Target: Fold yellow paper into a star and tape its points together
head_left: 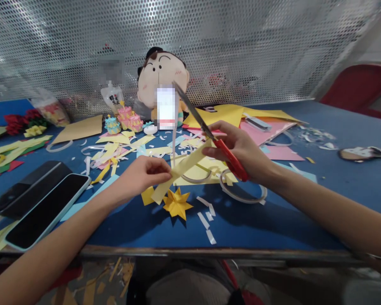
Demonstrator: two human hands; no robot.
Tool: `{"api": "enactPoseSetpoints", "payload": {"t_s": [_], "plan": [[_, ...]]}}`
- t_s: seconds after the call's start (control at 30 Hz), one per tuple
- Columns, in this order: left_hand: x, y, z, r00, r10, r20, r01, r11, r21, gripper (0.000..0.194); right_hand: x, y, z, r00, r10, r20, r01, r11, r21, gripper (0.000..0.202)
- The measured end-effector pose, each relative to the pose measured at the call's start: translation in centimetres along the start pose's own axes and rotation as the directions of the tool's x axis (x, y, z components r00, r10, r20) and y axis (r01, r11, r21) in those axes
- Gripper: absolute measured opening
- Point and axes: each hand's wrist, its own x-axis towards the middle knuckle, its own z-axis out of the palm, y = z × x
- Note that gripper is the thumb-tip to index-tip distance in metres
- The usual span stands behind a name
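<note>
Between my two hands stretches a pale yellow paper strip [187, 164], held above the table. My left hand [150, 171] pinches its lower part between thumb and fingers. A thin white strip [174, 146] rises from near those fingertips. My right hand [238, 146] grips red-handled scissors [230, 159], blades pointing up and away to the left, and its thumb and fingertips also touch the strip's upper end. Below my hands a folded golden paper star [178, 204] lies beside a small yellow paper piece [148, 196]. A tape roll [243, 192] rests under my right hand.
A phone [47, 212] lies at the left near the table edge, beside a dark case [34, 184]. Paper scraps [109, 154] cover the middle. Behind stand a plush toy [163, 76], small cake models [128, 118] and a lit, blurred screen [167, 106]. Coloured sheets [222, 116] lie at the back.
</note>
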Motion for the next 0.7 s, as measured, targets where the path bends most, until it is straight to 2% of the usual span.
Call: {"api": "enactPoseSetpoints", "payload": {"t_s": [0.1, 0.17, 0.3, 0.4, 0.47, 0.6, 0.7], "plan": [[-0.1, 0.2, -0.4, 0.993, 0.008, -0.116, -0.029, 0.982, -0.186, 0.007, 0.2, 0.2, -0.2, 0.996, -0.027, -0.09, 0.03, 0.999, 0.04, 0.045], [0.1, 0.1, -0.5, 0.986, -0.004, -0.169, -0.045, 0.957, -0.287, 0.01, 0.2, 0.4, -0.4, 0.991, -0.066, -0.114, 0.067, 0.998, 0.002, 0.044], [0.3, 0.0, -0.3, 0.974, -0.019, -0.226, -0.079, 0.906, -0.416, 0.013, -0.1, 0.8, -0.3, 0.988, -0.151, -0.029, 0.145, 0.978, -0.15, 0.047], [0.4, -0.1, -0.2, 0.964, -0.016, -0.264, -0.116, 0.872, -0.475, 0.013, -0.6, 0.9, 0.1, 0.99, -0.128, 0.061, 0.14, 0.947, -0.29, 0.049], [0.4, -0.1, -0.1, 0.956, -0.011, -0.292, -0.144, 0.853, -0.502, 0.011, -0.8, 0.8, 0.4, 0.99, -0.12, 0.072, 0.139, 0.913, -0.384, 0.051], [0.4, -0.2, 0.0, 0.942, 0.007, -0.336, -0.191, 0.834, -0.518, 0.008, -0.8, 0.8, 0.7, 0.981, -0.189, 0.046, 0.186, 0.848, -0.495, 0.051], [0.2, -0.3, 0.2, 0.937, 0.027, -0.347, -0.207, 0.843, -0.496, 0.008, -0.7, 1.0, 0.7, 0.973, -0.21, 0.096, 0.228, 0.807, -0.545, 0.047]]}}
